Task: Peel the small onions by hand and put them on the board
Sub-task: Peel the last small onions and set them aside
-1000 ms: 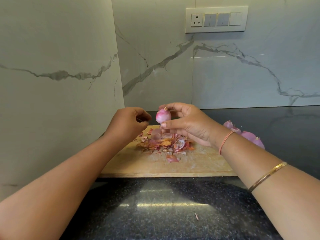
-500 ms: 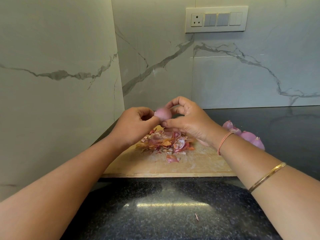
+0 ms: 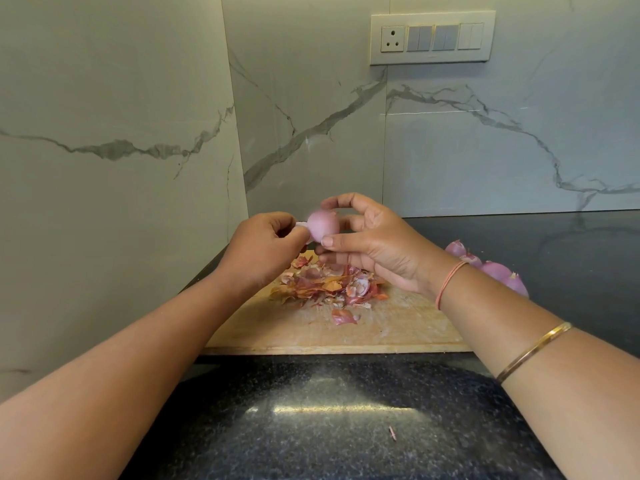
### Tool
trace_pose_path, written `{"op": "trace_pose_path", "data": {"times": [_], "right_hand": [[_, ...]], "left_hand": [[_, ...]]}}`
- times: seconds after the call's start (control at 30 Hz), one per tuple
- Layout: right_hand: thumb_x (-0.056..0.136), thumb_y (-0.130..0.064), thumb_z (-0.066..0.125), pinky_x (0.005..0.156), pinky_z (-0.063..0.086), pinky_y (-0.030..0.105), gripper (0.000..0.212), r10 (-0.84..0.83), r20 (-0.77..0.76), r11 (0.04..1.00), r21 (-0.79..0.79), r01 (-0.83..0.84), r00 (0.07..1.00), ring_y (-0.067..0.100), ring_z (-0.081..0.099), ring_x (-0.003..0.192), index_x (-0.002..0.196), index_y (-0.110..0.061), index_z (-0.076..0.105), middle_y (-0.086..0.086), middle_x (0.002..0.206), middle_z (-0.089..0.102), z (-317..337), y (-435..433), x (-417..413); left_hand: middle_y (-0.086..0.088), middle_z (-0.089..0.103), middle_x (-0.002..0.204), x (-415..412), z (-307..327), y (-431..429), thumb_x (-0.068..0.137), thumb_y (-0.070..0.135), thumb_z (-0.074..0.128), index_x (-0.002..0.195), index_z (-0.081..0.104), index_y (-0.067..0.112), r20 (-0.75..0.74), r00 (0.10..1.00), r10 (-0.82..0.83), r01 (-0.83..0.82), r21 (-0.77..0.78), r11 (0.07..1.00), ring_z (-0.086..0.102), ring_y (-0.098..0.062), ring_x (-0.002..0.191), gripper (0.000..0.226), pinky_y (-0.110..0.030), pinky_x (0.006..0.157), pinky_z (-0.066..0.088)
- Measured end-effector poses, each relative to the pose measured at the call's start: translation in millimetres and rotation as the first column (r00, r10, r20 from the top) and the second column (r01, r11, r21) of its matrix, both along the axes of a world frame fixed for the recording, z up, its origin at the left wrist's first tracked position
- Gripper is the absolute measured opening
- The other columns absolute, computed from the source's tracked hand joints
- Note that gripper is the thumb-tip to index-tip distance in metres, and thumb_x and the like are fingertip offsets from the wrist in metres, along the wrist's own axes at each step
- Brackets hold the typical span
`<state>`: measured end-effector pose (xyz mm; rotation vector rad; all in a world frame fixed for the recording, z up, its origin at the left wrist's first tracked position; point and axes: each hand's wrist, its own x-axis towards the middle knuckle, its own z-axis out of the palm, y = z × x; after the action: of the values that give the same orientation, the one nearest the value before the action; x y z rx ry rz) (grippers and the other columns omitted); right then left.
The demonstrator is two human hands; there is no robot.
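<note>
A small pink onion (image 3: 322,226) is held above the wooden board (image 3: 398,327), pinched between the thumb and fingers of the right hand (image 3: 377,244). A strip of skin (image 3: 302,226) at its left side is pinched by the left hand (image 3: 261,249). Loose peels (image 3: 329,282) are heaped on the board, and other onions (image 3: 491,268) lie on the dark counter (image 3: 329,420) just beside its right edge.
</note>
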<state>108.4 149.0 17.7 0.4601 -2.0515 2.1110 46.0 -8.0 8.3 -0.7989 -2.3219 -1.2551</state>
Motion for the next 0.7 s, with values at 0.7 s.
{"op": "trace_pose_path", "data": {"times": [0.7], "right_hand": [[0.076,0.007,0.071,0.065,0.059,0.027,0.037,-0.243,-0.039,0.961,0.125,0.246,0.969,0.016,0.066,0.063,0.108,-0.007,0.058,0.016,0.090,0.069,-0.8,1.6,-2.4]], "left_hand": [[0.005,0.070,0.087,-3.5,0.7,0.1,0.086,0.035,0.065,0.103,0.073,0.022,-0.010,0.991,0.130,-0.129,-0.217,0.968,0.058,-0.008,0.069,0.023,-0.021,0.058,0.043]]}}
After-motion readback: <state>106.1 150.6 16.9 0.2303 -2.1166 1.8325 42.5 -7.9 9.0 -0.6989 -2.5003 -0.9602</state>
